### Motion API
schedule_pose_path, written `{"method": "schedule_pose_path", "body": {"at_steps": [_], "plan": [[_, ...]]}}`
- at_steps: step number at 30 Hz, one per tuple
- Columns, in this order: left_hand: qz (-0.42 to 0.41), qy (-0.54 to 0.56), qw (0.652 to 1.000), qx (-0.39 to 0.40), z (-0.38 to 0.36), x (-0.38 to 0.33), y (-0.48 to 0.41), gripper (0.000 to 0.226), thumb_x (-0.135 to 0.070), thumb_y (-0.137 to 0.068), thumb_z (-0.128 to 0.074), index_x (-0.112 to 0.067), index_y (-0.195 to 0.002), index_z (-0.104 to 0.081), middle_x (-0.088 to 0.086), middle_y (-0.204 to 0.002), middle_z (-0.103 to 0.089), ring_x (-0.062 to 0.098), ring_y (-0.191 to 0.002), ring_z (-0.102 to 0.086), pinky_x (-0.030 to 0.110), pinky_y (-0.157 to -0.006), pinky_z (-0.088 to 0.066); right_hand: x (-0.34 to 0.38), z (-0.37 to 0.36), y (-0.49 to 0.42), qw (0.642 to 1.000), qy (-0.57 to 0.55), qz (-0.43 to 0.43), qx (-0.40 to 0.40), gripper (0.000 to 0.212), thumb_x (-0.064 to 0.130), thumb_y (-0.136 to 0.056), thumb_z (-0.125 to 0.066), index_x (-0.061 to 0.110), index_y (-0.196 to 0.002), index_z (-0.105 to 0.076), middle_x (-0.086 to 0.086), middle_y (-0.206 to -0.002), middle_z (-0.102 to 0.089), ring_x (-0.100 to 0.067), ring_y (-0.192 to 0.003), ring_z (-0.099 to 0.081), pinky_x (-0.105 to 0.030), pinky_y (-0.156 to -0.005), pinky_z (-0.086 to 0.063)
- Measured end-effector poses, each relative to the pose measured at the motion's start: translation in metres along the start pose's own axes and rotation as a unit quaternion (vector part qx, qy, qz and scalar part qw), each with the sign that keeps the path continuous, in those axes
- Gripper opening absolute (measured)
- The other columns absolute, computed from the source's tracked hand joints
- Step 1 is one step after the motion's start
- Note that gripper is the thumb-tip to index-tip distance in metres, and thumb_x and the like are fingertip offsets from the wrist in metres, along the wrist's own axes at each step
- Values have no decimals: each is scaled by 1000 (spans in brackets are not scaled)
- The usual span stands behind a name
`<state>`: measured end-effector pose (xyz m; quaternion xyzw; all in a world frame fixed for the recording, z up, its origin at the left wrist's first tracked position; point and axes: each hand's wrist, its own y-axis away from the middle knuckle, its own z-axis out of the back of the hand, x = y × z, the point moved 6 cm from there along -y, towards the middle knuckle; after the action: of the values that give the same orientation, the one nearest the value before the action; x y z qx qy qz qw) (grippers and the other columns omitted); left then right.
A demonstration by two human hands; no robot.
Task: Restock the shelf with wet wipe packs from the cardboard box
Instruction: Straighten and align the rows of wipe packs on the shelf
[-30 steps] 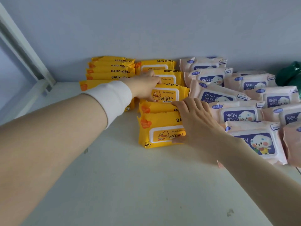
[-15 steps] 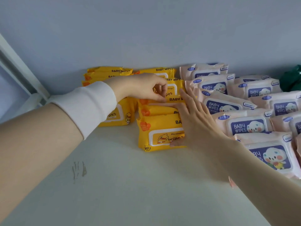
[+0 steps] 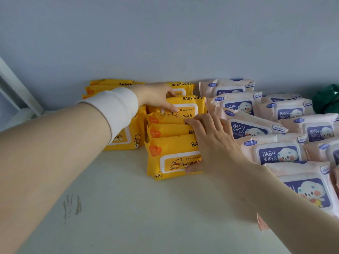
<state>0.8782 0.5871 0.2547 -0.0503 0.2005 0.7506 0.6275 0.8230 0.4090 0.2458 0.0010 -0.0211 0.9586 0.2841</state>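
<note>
Yellow baby wipe packs [image 3: 172, 154] with a duck picture stand leaning in a row on the white shelf [image 3: 128, 208], with a second yellow row [image 3: 126, 138] behind my left arm. My left hand [image 3: 157, 97] rests its fingers on the top of a rear yellow pack [image 3: 187, 109]. My right hand [image 3: 211, 142] lies flat against the right side of the front yellow packs, thumb on the front pack's lid. Pink baby wipe packs [image 3: 275, 153] fill the right side. The cardboard box is out of view.
A grey-blue back wall [image 3: 165, 43] closes the shelf. A white upright frame [image 3: 16, 85] stands at the left. A dark green bag [image 3: 326, 101] sits at the far right behind the pink packs. A scuff mark [image 3: 72, 206] is on the shelf front.
My left hand has shifted from the front of a yellow pack to its top edge. My right hand spread flatter along the yellow row's right side. The view dropped lower.
</note>
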Motion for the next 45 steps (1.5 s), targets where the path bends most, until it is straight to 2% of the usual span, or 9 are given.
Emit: {"method": "schedule_pose_path", "body": {"at_steps": [3, 8, 16, 20, 22, 27, 30, 35, 45], "plan": [[-39, -45, 998, 9, 5, -8, 2, 53, -49, -78, -65, -20, -121, -56, -14, -74, -59, 2, -66, -51, 18, -57, -37, 1, 0, -2, 1000, -1, 1, -4, 113, 65, -56, -73, 26, -144, -14, 0, -143, -21, -21, -135, -18, -41, -114, -10], [-50, -92, 989, -106, 13, -3, -4, 57, -45, -76, -68, -17, -123, -53, 5, -119, -54, 20, -98, -55, 32, -81, -43, 1, -2, -13, 1000, -6, -17, -16, 113, 64, -57, -73, 23, -144, -14, -2, -143, -22, -23, -134, -19, -41, -114, -12], [-61, -83, 984, -148, 20, 2, -16, 41, -37, -77, -70, -17, -108, -53, 6, -113, -58, 19, -89, -46, 31, -73, -39, -5, -2, -45, 999, 3, -30, -21, 110, 58, -57, -77, 19, -143, -19, -4, -142, -26, -24, -133, -24, -44, -113, -17], [-56, 31, 989, -132, 25, 6, -1, 38, -38, -87, -58, -17, -118, -55, 4, -127, -55, 19, -114, -51, 25, -89, -37, -10, -2, -57, 999, 13, -39, -19, 114, 58, -55, -78, 21, -143, -18, -3, -142, -26, -25, -133, -25, -48, -110, -20], [-59, 106, 987, -108, 23, 4, 20, 60, -56, -81, -51, -21, -130, -48, 0, -139, -46, 17, -128, -42, 23, -96, -32, -11, -2, -60, 999, 10, -46, -25, 115, 58, -53, -79, 22, -144, -17, -3, -142, -27, -25, -133, -26, -51, -109, -19], [-44, -98, 993, -46, -19, -2, 78, 118, -79, -50, -53, -30, -148, -8, -3, -158, 5, 19, -145, 4, 33, -114, -2, -15, -2, -49, 993, -63, -70, -64, 128, 53, -53, -82, 20, -149, -4, -8, -152, -13, -28, -142, -7, -45, -115, -4], [-61, -158, 980, -105, -31, -2, 89, 110, -64, -69, -60, -24, -149, 3, 4, -158, 14, 21, -145, 10, 29, -109, 9, -20, -8, -31, 979, -128, -120, -100, 130, 49, -59, -80, 12, -149, 6, -13, -156, 2, -29, -145, 7, -42, -116, 3], [-48, -198, 968, -144, -34, -1, 87, 98, -51, -80, -56, -16, -149, 5, 11, -157, 11, 24, -146, 6, 35, -115, 4, -20, -18, -33, 967, -174, -162, -88, 117, 40, -69, -76, 4, -148, 3, -14, -153, -4, -31, -144, -4, -37, -114, -18], [-1, -202, 977, -66, -31, -2, 82, 102, -55, -84, -52, -10, -146, 17, 15, -154, 22, 25, -144, 17, 39, -114, 8, -23, -15, -29, 925, -294, -207, -126, 123, 29, -70, -79, 11, -147, 16, -16, -155, 9, -31, -145, 9, -38, -116, -10]]}}
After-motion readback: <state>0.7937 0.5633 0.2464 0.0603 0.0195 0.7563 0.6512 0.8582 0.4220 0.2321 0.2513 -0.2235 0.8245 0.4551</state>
